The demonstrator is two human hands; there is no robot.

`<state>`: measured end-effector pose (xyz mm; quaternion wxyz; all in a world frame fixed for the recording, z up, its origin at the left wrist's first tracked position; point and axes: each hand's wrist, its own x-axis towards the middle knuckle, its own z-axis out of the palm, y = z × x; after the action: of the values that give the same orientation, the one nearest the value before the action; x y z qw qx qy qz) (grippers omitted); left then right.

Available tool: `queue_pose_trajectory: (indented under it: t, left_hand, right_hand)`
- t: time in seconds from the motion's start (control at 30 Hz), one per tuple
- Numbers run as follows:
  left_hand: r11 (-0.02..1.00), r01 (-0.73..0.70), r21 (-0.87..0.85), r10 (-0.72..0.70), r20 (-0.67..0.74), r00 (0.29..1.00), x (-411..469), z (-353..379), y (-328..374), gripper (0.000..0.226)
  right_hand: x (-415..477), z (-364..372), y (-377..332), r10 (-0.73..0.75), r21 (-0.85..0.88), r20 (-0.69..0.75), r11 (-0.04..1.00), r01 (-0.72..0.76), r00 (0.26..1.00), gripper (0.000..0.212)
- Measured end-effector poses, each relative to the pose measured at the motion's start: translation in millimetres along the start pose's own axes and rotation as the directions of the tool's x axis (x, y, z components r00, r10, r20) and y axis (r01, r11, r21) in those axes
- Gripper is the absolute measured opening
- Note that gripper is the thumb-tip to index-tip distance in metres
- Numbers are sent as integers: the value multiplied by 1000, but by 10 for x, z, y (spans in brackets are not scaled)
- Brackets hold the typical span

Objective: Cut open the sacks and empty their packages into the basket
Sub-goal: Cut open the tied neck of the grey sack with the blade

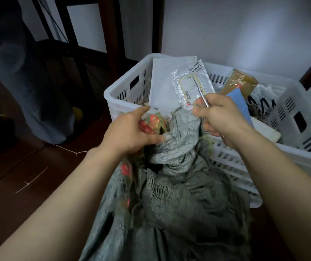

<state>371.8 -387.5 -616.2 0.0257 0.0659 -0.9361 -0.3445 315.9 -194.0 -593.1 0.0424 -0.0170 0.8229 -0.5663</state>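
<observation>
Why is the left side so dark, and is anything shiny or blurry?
Head view: the floor at left is dim, the wall brightest; the silver packet glints; the sack in the left hand looks smeared; the basket rim bows from the wide lens.

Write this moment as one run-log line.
stage: opening sack | left hand: grips grey sack mouth | right hand: holds thin metal tool at sack edge | basket: holds packages
</observation>
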Motion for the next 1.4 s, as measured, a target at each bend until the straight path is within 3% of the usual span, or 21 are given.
queue_pose_trajectory:
  t: [0.07, 0.17, 0.23, 0.33, 0.4, 0.47, 0.53, 0.57, 0.67, 0.73, 0.8, 0.87, 0.9, 0.97, 1.07, 1.13, 1.2, 1.3, 1.4]
  left_hand:
    - [996, -67, 60, 73, -110, 991, 0, 47, -37, 62]
    - [992, -88, -95, 69, -185, 980, 18, 32, -127, 28]
    - [941, -26, -339, -34, -170, 985, 31, -31, -156, 18]
    - [687, 175, -706, -189, 59, 980, 9, -152, -165, 13]
    - [566, 273, -778, -172, 212, 962, -24, -176, -173, 29]
    - [511, 299, -806, -121, 277, 953, -40, -177, -175, 48]
    - [510, 279, -814, -85, 275, 958, -49, -174, -179, 56]
    - [513, 265, -817, -68, 269, 961, -43, -176, -180, 56]
    - [549, 236, -802, -35, 261, 965, -54, -194, -136, 44]
    - [601, 209, -771, 37, 287, 957, -93, -220, -144, 42]
    - [681, 214, -700, 62, 346, 936, -134, -273, -139, 39]
    - [894, 191, -405, -7, 415, 910, -148, -384, -93, 36]
    - [972, 139, -187, -36, 469, 882, -150, -469, -24, 36]
    - [998, 31, 54, -54, 498, 865, -130, -598, 152, 45]
    - [988, 41, 150, -82, 279, 957, -129, -576, 375, 60]
    - [989, 12, 149, -35, 150, 988, -125, -393, 351, 35]
    - [998, 13, 64, -22, 136, 990, -114, -278, 285, 17]
    - [988, 39, -148, -18, 145, 989, -69, -318, 223, 8]
    - [929, 72, -363, -19, 146, 989, -84, -296, 218, 8]
  right_hand:
    - [-35, 5, -13, -30, 7, 42, 1000, 30, 999, 19]
    - [-41, -38, 64, -102, -66, 26, 992, 104, 994, 30]
    - [-12, -124, 138, -93, -76, -48, 993, 90, 994, 19]
    - [47, -229, 220, -35, -79, -139, 997, 24, 990, 23]
    - [64, -247, 230, -108, -263, -146, 962, 67, 983, 23]
    - [-20, -214, 136, -157, -524, -115, 848, 75, 981, 12]
    - [-130, -129, -15, -210, -695, -73, 712, 101, 975, 28]
    - [-163, -81, -90, -247, -692, -59, 708, 139, 967, 34]
    - [-175, 93, -215, -197, -415, -12, 893, 174, 980, 44]
    - [-166, 190, -152, -104, -393, 99, 909, 135, 990, 61]
    - [-134, 250, -8, -52, -427, 145, 898, 109, 988, 53]
    - [-105, 289, 101, -79, -446, 130, 885, 130, 988, 22]
    - [-86, 299, 117, -102, -453, 115, 880, 144, 988, 22]
    - [-79, 317, 79, -123, -436, 92, 887, 151, 988, 24]
    - [-124, 337, -75, -150, -241, 133, 954, 179, 980, 21]
    - [-170, 319, -120, -167, -121, 165, 975, 188, 972, 24]
    - [-189, 249, -112, -170, -85, 159, 979, 185, 973, 22]
    - [-198, 100, -81, -83, -32, 137, 996, 88, 987, 9]
    - [-201, 42, -92, -22, 13, 132, 1000, 20, 991, 15]
